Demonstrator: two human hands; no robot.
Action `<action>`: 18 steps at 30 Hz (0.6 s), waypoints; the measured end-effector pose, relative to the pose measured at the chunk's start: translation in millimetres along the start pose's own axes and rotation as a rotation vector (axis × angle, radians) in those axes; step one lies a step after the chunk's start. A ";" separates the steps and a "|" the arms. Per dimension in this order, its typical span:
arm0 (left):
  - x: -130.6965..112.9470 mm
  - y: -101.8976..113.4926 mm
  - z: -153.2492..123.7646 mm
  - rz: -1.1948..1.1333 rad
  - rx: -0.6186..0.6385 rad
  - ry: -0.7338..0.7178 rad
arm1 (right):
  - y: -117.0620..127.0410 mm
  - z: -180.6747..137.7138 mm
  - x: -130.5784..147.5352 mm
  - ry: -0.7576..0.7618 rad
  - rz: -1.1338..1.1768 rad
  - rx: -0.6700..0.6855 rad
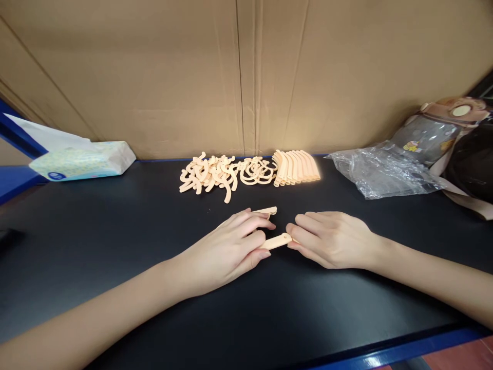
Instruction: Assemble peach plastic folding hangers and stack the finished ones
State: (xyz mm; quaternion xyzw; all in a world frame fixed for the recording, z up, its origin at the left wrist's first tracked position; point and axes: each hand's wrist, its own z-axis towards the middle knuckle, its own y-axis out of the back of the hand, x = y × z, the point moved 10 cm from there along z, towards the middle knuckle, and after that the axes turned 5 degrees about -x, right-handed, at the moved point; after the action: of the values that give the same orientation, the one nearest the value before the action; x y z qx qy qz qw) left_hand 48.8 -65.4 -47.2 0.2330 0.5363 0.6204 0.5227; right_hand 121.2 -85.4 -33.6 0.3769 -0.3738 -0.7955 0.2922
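Hands [227, 246] [331, 239], two, pinching one strip [276, 241]

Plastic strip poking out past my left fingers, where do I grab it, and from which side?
I'd pinch the plastic strip by its free right end, coming from the right: that tip sticks out bare, while the rest is hidden behind the fingers of the left hand.

On the table [115, 231] before me, loose pieces [215, 174] lie left of a stacked row [296, 167], tissues [82, 160] far left, perhaps bags [385, 172] far right.
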 end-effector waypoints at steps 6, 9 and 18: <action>-1.8 0.8 0.6 -0.039 0.013 0.005 | -0.8 -2.4 -2.0 0.015 0.062 -0.003; 4.6 4.9 0.7 -0.155 -0.003 0.080 | 1.1 -3.8 -3.3 0.003 0.173 -0.010; 45.5 8.9 -7.0 -0.374 -0.158 0.382 | -3.1 0.0 -0.4 -0.066 0.410 0.089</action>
State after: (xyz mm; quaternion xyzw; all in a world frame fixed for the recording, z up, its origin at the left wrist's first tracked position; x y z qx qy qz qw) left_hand 23.6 -26.4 -53.7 -0.0326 0.6086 0.5857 0.5342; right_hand 120.9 -83.4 -35.9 0.2792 -0.4866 -0.7142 0.4187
